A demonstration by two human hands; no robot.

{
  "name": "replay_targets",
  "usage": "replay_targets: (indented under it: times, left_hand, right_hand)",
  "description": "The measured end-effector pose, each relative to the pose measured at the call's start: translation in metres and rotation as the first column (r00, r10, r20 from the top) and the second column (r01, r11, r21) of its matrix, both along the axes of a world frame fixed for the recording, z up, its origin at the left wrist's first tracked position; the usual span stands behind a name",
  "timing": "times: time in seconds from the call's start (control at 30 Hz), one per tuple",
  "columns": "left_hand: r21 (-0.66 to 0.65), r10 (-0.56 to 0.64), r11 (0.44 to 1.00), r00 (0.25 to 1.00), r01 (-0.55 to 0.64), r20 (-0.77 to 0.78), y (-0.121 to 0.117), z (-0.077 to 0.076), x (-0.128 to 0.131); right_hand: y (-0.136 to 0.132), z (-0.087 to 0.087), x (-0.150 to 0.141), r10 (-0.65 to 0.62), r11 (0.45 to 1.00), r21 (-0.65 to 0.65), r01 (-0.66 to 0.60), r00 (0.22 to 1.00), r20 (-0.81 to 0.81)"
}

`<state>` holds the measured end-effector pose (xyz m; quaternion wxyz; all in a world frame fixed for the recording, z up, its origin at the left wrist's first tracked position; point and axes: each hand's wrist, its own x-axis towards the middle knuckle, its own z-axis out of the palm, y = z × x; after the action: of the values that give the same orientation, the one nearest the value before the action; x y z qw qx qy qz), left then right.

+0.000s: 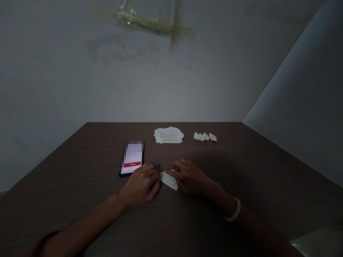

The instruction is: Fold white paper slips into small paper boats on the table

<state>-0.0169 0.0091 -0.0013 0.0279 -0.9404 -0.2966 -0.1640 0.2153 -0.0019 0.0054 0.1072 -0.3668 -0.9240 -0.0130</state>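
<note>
A small slip of printed paper (169, 181) lies on the table between my two hands, tilted, with lines of text on it. My left hand (143, 182) is closed at the slip's left corner, its fingers curled and the thumb beside them. From the other side my right hand (189, 176) grips the slip's right part, with the index finger laid across its upper edge and the thumb lower down. The slip's right end is hidden under that hand. A pale beaded bracelet (233, 210) circles my right wrist.
A phone (132, 159) with a lit screen lies just beyond my left hand. Farther back is a pile of printed paper slips (168, 135). Several small folded papers (205, 137) sit to its right. The dark wooden table (80, 167) meets a grey wall (166, 92).
</note>
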Motion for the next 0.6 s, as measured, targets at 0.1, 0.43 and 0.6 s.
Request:
replay_targets:
  times: [0.1,0.43,0.6]
  left_hand:
    - [0.002,-0.002,1.000,1.000,0.002,-0.010,0.000,0.001,0.001]
    - [-0.006,0.000,1.000,1.000,0.000,-0.026,-0.001,0.001,0.001]
    - [-0.030,0.022,0.999,0.999,-0.023,-0.027,-0.002,0.003,0.002]
  right_hand:
    - [0.000,0.001,-0.001,0.003,1.000,0.010,-0.003,1.000,0.013]
    - [0.003,-0.005,0.011,-0.135,0.990,0.028,0.136,0.989,-0.056]
    - [0.000,-0.006,0.013,-0.093,0.995,0.014,0.095,0.991,-0.099]
